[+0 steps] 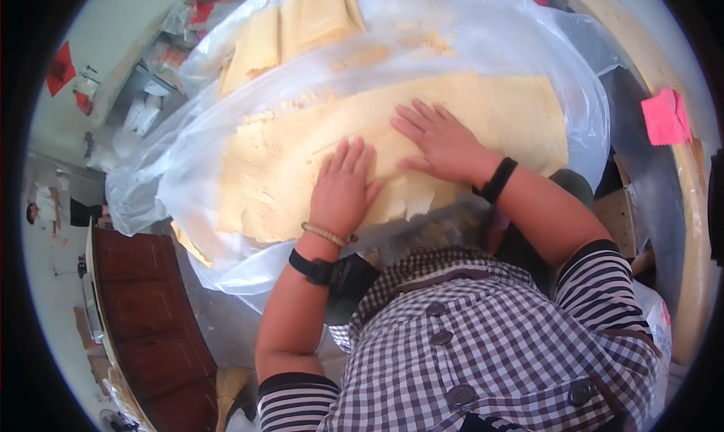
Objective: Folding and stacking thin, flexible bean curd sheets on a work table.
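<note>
A broad, thin, pale yellow sheet that looks like tofu skin (264, 168) lies spread before me on clear plastic sheeting (587, 123). Its surface is wrinkled, and its near edge is torn and ragged. My left hand (341, 194) rests flat on the sheet's near middle part, fingers stretched forward. Farther right, my right hand (445, 144) also presses flat on it, thumb and fingers apart. Neither hand grasps anything. Beyond the sheet, at the far left, sit folded pale yellow sheets (313, 21) of the same look, with small scraps around them.
To the left stands a reddish-brown cabinet (154, 311). A pink cloth (667, 117) hangs on a pale curved edge (690, 198) at the right, near a wooden box (615, 215). White bags (142, 114) lie at the far left. Another person (47, 208) is in the distance.
</note>
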Tool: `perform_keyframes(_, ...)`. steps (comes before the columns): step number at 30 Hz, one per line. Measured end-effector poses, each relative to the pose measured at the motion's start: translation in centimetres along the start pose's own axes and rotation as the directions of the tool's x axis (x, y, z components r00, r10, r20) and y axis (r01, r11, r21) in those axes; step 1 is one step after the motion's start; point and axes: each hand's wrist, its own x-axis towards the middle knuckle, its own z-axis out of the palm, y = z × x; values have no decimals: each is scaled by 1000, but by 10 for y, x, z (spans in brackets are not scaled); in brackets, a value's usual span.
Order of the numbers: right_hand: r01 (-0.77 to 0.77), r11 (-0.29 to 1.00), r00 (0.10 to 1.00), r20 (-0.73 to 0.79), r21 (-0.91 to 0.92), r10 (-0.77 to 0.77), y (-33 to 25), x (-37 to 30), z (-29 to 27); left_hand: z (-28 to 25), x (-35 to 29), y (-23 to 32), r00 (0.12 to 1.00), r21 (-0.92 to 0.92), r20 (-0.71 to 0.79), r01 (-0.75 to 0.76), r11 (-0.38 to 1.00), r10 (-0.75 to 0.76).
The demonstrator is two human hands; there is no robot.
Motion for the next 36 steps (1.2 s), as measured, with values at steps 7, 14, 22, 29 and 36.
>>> perform_keyframes(7, -114, 866, 983, -73, 487, 170, 10, -10, -42, -42, 16, -14, 996, 109, 91, 11, 994, -21)
perform_keyframes(14, -146, 537, 856, -165, 831, 489, 38, -28, -70, -72, 119, -163, 861, -575, -179, 301, 761, -476)
perform_keyframes(22, -268, 588, 902, -15, 763, 431, 44, -22, -59, -19, 267, -297, 834, -93, -133, 528, 844, -536)
perform_keyframes(29, -361, 621, 889, 56, 695, 454, 52, -20, -59, -29, 256, -221, 906, 526, -206, 422, 738, -371)
perform_keyframes(36, -130, 224, 677, -78, 966, 732, 90, -72, -115, -37, 89, 30, 968, -247, 11, -240, 939, 251)
